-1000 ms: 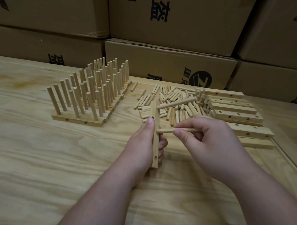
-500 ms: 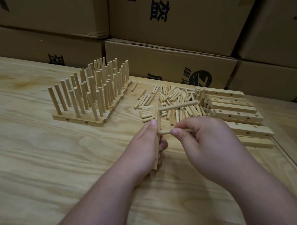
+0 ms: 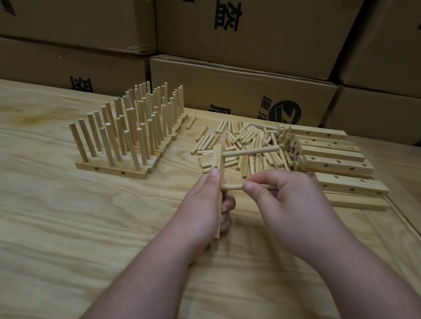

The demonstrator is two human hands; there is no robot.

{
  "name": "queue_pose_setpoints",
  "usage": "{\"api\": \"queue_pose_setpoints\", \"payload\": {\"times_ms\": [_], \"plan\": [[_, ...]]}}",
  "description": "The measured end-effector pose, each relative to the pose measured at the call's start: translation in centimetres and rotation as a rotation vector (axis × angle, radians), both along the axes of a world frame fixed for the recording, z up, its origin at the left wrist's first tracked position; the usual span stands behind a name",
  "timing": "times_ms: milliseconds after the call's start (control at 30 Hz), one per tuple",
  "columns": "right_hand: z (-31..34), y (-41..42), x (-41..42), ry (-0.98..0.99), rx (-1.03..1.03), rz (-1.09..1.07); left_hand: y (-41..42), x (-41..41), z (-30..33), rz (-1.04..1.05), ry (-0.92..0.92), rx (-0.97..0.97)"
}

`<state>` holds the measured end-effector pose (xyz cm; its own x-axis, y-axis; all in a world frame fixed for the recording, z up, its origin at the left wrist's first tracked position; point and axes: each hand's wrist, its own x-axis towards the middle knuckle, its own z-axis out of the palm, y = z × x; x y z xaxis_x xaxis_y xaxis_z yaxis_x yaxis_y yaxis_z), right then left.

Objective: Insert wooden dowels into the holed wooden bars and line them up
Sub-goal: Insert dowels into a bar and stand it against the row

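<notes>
1. Finished bars (image 3: 112, 170): a group of holed wooden bars lies side by side at the left of the table (image 3: 57, 225), running back toward the cardboard boxes (image 3: 243, 98). Each bar carries upright dowels (image 3: 134, 122); side holes are visible on the front face of the nearest bar.
2. Left hand (image 3: 202, 207): grips the held bar (image 3: 219, 159) near the table's centre, fingers curled round its lower part and the thumb lying along its left face. The bar stands roughly on end, tilted slightly away from the person.
3. Upper dowel (image 3: 250, 152): seated in the held bar near its top end and projecting to the right, roughly level.
4. Lower dowel (image 3: 232, 187): its left end meets the held bar just below the left thumb tip. Whether it has entered the hole cannot be told.
5. Right hand (image 3: 294, 206): pinches the lower dowel between thumb and curled fingers, just right of the held bar.
6. Loose dowels (image 3: 249, 141): a scattered pile lies flat on the table behind both hands; a single dowel (image 3: 191, 122) lies apart, just beside the finished bars.
7. Empty bars (image 3: 334, 162): a stack of holed bars without dowels lies at the right, touching the loose pile, with the nearest bar (image 3: 350, 187) just right of the right hand.
</notes>
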<state>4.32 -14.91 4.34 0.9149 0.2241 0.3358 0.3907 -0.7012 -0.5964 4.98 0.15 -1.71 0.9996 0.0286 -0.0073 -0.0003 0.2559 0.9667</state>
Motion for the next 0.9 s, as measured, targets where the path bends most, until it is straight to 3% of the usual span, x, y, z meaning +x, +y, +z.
{"api": "queue_pose_setpoints", "payload": {"times_ms": [167,400,533,733,900], "plan": [[0.7,1.2,-0.8,-0.21,-0.174,-0.026,0.0,0.0,0.0,-0.019,0.033,0.011],[0.3,-0.2,0.1,-0.022,-0.02,0.023,0.2,-0.1,0.0,-0.074,0.008,-0.014],[-1.1,0.4,0.1,-0.035,0.082,0.015,0.0,0.2,-0.2,0.006,0.002,-0.068],[-0.9,-0.4,0.4,-0.014,0.049,0.05,0.4,0.2,-0.5,-0.09,-0.004,-0.013],[-1.6,-0.3,1.0,0.0,0.114,0.047,-0.1,0.2,-0.1,-0.001,0.012,-0.024]]}}
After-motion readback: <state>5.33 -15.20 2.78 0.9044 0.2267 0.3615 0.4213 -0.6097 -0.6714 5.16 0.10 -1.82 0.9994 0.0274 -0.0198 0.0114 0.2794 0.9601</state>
